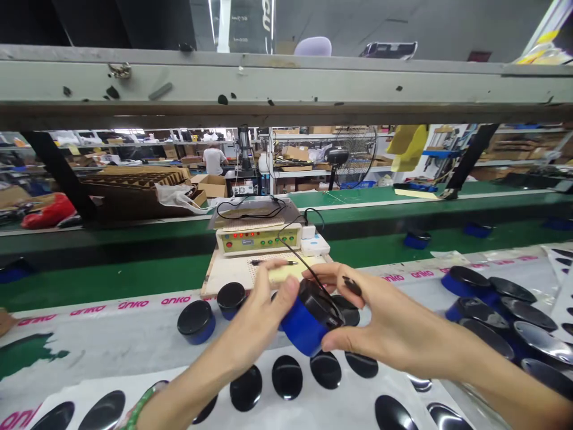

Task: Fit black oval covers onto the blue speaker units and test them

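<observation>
Hands are meeting above the counter (111,343): the left hand (264,313) and right hand (380,325) are both closing around a round blue speaker (308,319) with a glossy black top, tilting it in the air, a thin black cable (299,254) running from it toward the beige tester box (257,239). Two similar speakers (197,321) are standing just beside; black oval stickers (286,376) are lying on a white sheet beneath.

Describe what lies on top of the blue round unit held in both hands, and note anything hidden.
The blue round unit carries a glossy black top, and a thin black cable runs across it. The left hand and right hand grip its sides. The fingers cover its far edges.
</observation>
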Tool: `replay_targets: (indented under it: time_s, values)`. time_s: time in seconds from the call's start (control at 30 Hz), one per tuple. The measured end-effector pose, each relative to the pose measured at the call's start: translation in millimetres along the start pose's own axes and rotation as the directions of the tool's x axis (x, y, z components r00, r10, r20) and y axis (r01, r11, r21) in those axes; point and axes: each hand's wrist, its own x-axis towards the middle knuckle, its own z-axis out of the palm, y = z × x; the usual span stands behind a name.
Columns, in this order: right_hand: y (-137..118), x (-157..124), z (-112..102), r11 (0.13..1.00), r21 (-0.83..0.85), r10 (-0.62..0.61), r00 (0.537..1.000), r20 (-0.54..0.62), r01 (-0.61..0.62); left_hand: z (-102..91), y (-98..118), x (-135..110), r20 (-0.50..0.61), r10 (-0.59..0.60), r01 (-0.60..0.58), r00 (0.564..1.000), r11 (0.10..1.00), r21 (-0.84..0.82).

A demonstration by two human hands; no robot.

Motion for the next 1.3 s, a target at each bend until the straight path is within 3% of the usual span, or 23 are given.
replay_targets:
  time_s: [0.07,0.1,0.2,0.3,0.43,0.53,0.67,0.77,0.87,0.97,1.07,1.13,1.17,1.2,1.23,1.3]
  values:
    - [-1,2,-1,1.000,0.024,-0.009,0.998,-0.054,0.010,-1.0,-4,-13,0.231,-0.135,0.198,0.964,0.940,-0.277]
    - [-4,1,-2,1.000,-0.006,-0.022,0.992,-0.121,0.021,-2.3,-6,-18,0.269,-0.164,0.258,0.949,0.895,-0.365]
    - [-15,-6,-1,0.976,-0.202,-0.140,0.940,-0.310,0.079,-8.8,-8,-31,0.168,-0.231,0.285,0.958,0.807,-0.517]
    - [-29,-13,8,0.922,-0.331,-0.295,0.919,-0.261,0.202,-14.3,-9,-39,0.096,-0.217,0.234,0.971,0.807,-0.542]
    - [-38,-16,23,0.896,-0.337,-0.344,0.931,-0.121,0.288,-14.1,-12,-45,0.125,-0.075,0.126,0.989,0.870,-0.476]
    - [-36,-17,27,0.882,-0.374,-0.338,0.938,-0.080,0.286,-12.1,-12,-47,0.105,0.005,0.037,0.994,0.918,-0.395]
    - [-35,-20,33,0.812,-0.522,-0.376,0.918,-0.128,0.260,-8.3,-13,-48,0.017,0.061,-0.055,0.998,0.970,-0.236]
    - [-35,-22,39,0.745,-0.622,-0.418,0.896,-0.152,0.242,-4.3,-20,-50,-0.054,0.117,-0.123,0.992,0.985,-0.122]
    - [-33,-24,41,0.753,-0.612,-0.408,0.901,-0.145,0.243,-4.2,-29,-52,-0.077,0.243,-0.238,0.967,0.968,0.075]
    - [-26,-26,40,0.864,-0.447,-0.305,0.947,-0.098,0.232,-8.1,-31,-52,-0.048,0.394,-0.347,0.918,0.857,0.381]
    - [-19,-29,43,0.951,-0.254,-0.202,0.976,-0.081,0.176,-9.0,-24,-55,0.052,0.585,-0.432,0.809,0.533,0.728]
    - [-16,-31,48,0.959,-0.208,-0.229,0.960,-0.158,0.194,-5.1,-19,-61,0.132,0.694,-0.453,0.708,0.302,0.839]
    - [-15,-31,51,0.952,-0.209,-0.264,0.944,-0.200,0.222,-2.3,-17,-65,0.146,0.727,-0.457,0.671,0.251,0.853]
    - [-15,-32,54,0.943,-0.218,-0.303,0.921,-0.245,0.252,0.5,-16,-69,0.132,0.743,-0.464,0.656,0.259,0.847]
    - [-14,-32,56,0.931,-0.229,-0.342,0.895,-0.287,0.283,2.9,-16,-73,0.098,0.737,-0.464,0.669,0.311,0.829]
    - [-12,-32,61,0.918,-0.233,-0.384,0.865,-0.324,0.320,5.1,-17,-80,0.018,0.664,-0.430,0.747,0.462,0.776]
